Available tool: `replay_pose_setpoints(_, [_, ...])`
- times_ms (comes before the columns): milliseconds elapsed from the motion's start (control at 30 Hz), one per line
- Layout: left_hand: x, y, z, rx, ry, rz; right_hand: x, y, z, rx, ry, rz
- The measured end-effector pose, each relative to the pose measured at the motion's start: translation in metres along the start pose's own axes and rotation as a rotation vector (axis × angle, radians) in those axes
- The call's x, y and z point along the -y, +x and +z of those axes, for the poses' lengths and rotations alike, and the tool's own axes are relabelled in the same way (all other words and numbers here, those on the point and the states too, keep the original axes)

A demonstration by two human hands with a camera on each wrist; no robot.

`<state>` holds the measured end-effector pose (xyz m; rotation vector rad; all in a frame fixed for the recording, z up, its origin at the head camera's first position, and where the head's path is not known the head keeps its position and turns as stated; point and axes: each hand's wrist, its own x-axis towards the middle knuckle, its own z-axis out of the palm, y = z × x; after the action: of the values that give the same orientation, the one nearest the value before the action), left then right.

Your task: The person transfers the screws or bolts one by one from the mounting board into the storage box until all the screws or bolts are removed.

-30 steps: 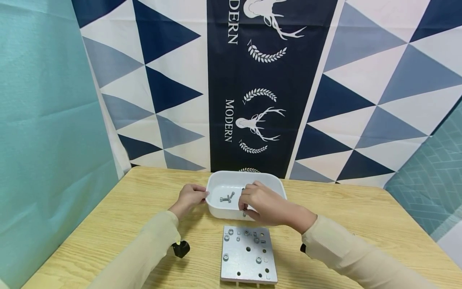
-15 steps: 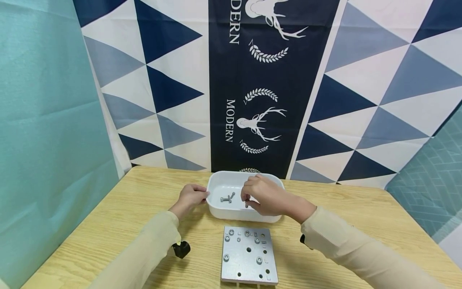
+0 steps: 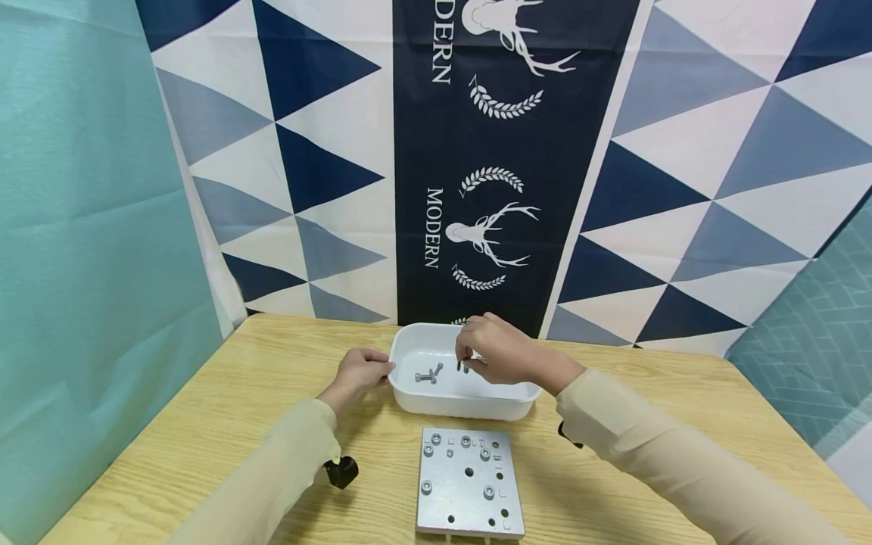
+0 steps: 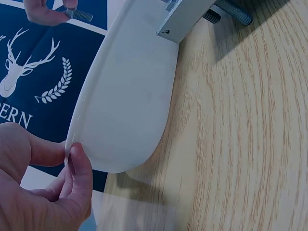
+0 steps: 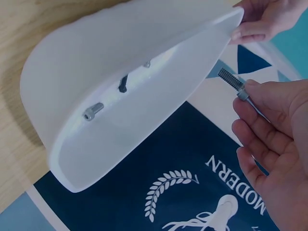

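Cream sleeves (image 3: 259, 477), faintly creased, lead in from the near edge, a rounded black pod (image 3: 342, 471) by the left cuff. Between them lies the plate (image 3: 458, 496), a squarish silvery slab of smooth metal pierced by round holes; round socket heads (image 3: 489, 492) stand proud of its face, and threaded shanks (image 4: 233, 10) jut from its underside. Beneath is the table (image 3: 286, 356), pale wood with fine streaky grain.

Just beyond the plate sits the tub (image 3: 463, 406), glossy white, oblong, with rounded corners and a thin rim. At its left end the left hand (image 3: 361, 371) pinches that rim between thumb and fingers. Over the tub, the right hand (image 3: 500, 352) pinches a bolt (image 5: 231, 79), grey and coarsely threaded, thumb against fingertips; something slim runs from its head along the fingers, too hidden to name. Loose bolts (image 3: 429, 375) lie on the tub's slick floor, some touching.

Behind hangs a cloth (image 3: 327, 151) of navy, grey-blue and white triangles, its dark central band printed with antlered heads and leafy sprays. Teal sheeting (image 3: 102, 227), lightly rippled, closes the left side.
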<state>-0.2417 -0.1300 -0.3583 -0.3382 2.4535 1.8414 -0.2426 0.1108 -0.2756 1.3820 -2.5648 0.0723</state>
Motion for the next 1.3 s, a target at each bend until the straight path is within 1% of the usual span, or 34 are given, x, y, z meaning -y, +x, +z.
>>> replay_pose_setpoints(167, [0.001, 0.000, -0.001, -0.005, -0.009, -0.005, -0.007, 0.007, 0.001, 0.017, 0.012, 0.034])
replay_pose_setpoints(333, [0.000, 0.000, 0.000, -0.010, -0.003, -0.005, -0.013, 0.012, 0.001, 0.040, -0.001, 0.053])
replay_pose_setpoints(567, [-0.001, 0.000, 0.000, -0.008, -0.007, -0.009, -0.022, 0.017, 0.002, 0.028, -0.035, 0.082])
replay_pose_setpoints(700, [-0.003, 0.000, 0.001, -0.009, -0.009, -0.015, -0.027, 0.022, 0.005, 0.038, -0.039, 0.107])
replay_pose_setpoints(1000, [-0.003, 0.001, 0.002, -0.015, -0.006, -0.030, -0.039, 0.032, 0.009, 0.037, -0.044, 0.112])
replay_pose_setpoints(1200, [-0.004, 0.001, 0.002, -0.014, -0.001, -0.036, -0.045, 0.038, 0.012, 0.089, -0.038, 0.156])
replay_pose_setpoints(1300, [-0.005, 0.001, 0.002, -0.018, 0.007, -0.039, -0.049, 0.041, 0.012, 0.121, -0.042, 0.162])
